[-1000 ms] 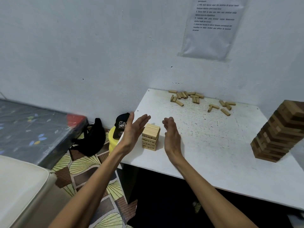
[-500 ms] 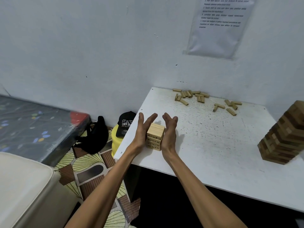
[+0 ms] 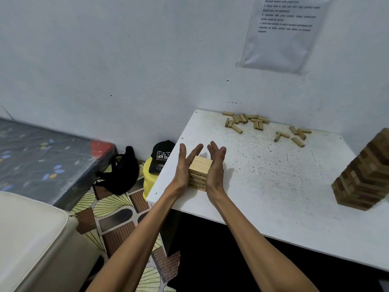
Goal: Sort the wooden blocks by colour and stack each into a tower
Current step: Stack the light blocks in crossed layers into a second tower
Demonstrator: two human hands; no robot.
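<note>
Both palms have closed in since a second ago: the left hand [image 3: 182, 168] and right hand [image 3: 217, 168] now press flat, fingers straight, against opposite sides of the short pale-wood tower [image 3: 201, 170], which stands near the front left corner of the white counter [image 3: 263, 186]. Loose pale blocks [image 3: 246, 120] lie scattered by the back wall, and a taller dark-wood tower [image 3: 362, 175] stands at the right edge.

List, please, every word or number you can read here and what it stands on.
"NEW ERA": front of the black cap.
Paper sheet on the wall: printed lines, too blurred to read.
Light wooden tower: numbers on block ends, too small to read.
</note>
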